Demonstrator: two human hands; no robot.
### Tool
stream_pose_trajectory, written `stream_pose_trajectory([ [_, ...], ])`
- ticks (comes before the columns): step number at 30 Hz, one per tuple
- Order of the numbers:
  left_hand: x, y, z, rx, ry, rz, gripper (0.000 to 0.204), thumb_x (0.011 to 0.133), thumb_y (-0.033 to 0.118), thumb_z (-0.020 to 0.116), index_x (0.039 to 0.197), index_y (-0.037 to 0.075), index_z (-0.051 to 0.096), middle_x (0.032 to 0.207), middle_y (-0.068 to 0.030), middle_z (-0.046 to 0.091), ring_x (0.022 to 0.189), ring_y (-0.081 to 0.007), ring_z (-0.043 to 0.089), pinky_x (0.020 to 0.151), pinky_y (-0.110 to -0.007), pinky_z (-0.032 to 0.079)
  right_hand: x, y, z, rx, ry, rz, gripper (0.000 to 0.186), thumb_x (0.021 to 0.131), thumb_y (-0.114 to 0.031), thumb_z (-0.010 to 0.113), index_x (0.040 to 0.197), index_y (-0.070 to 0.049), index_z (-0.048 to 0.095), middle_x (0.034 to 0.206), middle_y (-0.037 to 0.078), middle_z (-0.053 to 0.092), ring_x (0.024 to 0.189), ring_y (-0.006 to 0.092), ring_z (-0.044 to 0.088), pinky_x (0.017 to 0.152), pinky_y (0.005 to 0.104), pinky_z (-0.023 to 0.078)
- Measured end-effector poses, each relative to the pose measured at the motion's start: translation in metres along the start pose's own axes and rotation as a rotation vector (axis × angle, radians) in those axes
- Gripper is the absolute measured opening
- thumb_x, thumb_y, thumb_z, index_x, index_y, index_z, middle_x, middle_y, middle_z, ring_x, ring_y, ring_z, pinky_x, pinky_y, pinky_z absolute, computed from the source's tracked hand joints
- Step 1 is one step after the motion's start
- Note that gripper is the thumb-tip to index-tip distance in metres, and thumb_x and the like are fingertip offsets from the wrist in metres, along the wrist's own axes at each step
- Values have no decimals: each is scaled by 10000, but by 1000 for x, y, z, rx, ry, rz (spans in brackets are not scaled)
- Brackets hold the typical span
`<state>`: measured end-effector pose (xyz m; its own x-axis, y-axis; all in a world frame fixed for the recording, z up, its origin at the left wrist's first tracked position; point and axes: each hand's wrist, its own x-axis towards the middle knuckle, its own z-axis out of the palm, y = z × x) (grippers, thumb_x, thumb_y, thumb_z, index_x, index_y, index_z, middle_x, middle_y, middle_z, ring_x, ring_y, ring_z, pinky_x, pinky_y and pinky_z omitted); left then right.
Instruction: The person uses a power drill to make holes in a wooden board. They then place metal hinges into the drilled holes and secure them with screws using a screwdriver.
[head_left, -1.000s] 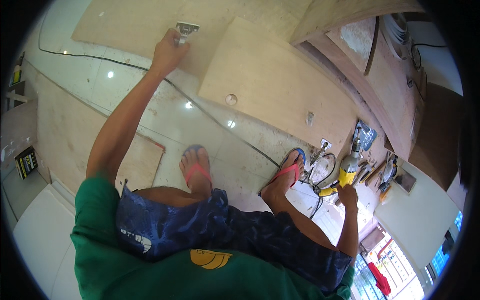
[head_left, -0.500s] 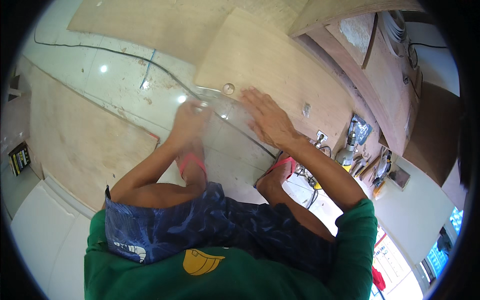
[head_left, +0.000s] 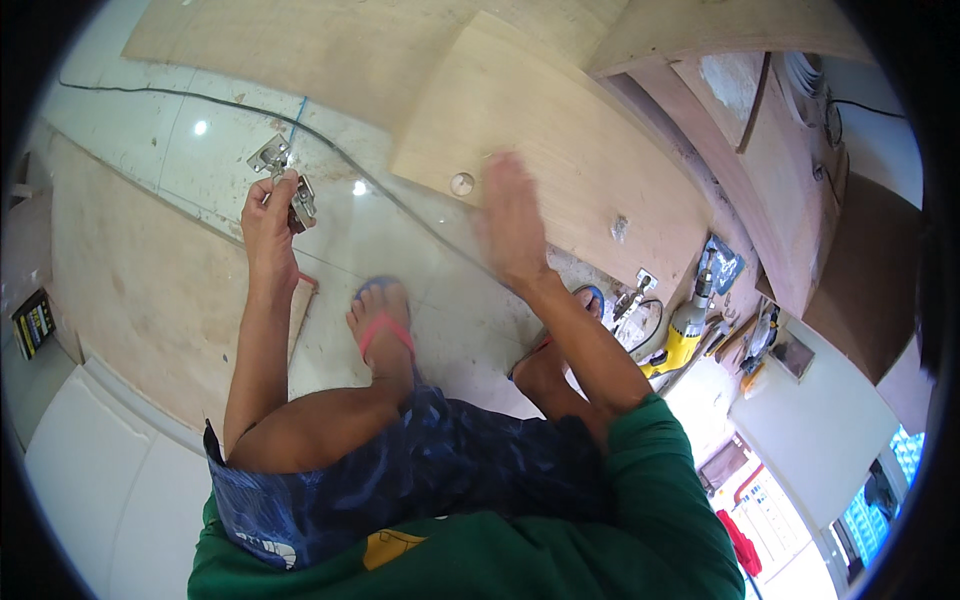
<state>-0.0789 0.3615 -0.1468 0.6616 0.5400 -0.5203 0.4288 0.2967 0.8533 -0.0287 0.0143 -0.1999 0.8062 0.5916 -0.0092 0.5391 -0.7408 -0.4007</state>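
Observation:
Between the thumb and fingers of my left hand (head_left: 266, 228) is a metal cabinet hinge (head_left: 268, 155), raised over the tiled floor. Its plate and arm stick out on both sides of the fingertips. My right hand (head_left: 515, 220) is stretched flat and blurred by motion, over the near edge of a pale plywood panel (head_left: 550, 130). Whether its palm touches the wood I cannot tell. A round cup hole (head_left: 462, 184) in that panel lies just left of my right fingers. A second metal hinge (head_left: 636, 292) lies by the panel's near right corner, beyond my right forearm.
A yellow power drill (head_left: 680, 340) lies right of my right forearm, near several hand tools. A black cable (head_left: 340, 150) crosses the tiles between my hands. Another plywood sheet (head_left: 130, 260) lies on the left. A curved wooden cabinet piece (head_left: 720, 170) stands at far right.
My left hand has moved left and up from near the panel's corner, and the hinge now shows clearly in it. My right hand has shifted slightly left, still stretched out.

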Motion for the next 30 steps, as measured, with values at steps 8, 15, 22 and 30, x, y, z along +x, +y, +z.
stream_pose_trajectory([
  [8,-9,-11,26,-28,-115,-51,314,1000,345,810,1088,109,623,914,-4,694,755,-76,644,676,-278,558,60,-19,1,41,-211,-282,761,1102,-381,506,1706,19,272,1788,221,274,1666,381,237,1357,522,216],
  [15,-7,-6,25,-53,-116,-38,281,1026,333,798,1070,125,613,908,12,682,746,-91,649,679,-293,560,140,66,-27,-78,25,-41,750,1136,-383,454,1717,33,229,1804,240,215,1679,396,188,1366,524,182],
  [22,2,-11,15,-85,-58,-13,340,999,346,823,1103,105,608,959,-12,703,785,-88,654,677,-302,573,84,-18,11,-60,44,-93,850,1110,-449,497,1695,101,218,1796,287,197,1669,446,190,1368,529,169],
  [30,6,2,29,-108,-95,57,274,1038,325,783,1057,111,613,881,1,684,731,-97,647,680,-297,557,48,-114,44,312,-78,-308,875,1042,-341,636,1707,61,235,1783,271,243,1666,412,229,1360,518,210],
])
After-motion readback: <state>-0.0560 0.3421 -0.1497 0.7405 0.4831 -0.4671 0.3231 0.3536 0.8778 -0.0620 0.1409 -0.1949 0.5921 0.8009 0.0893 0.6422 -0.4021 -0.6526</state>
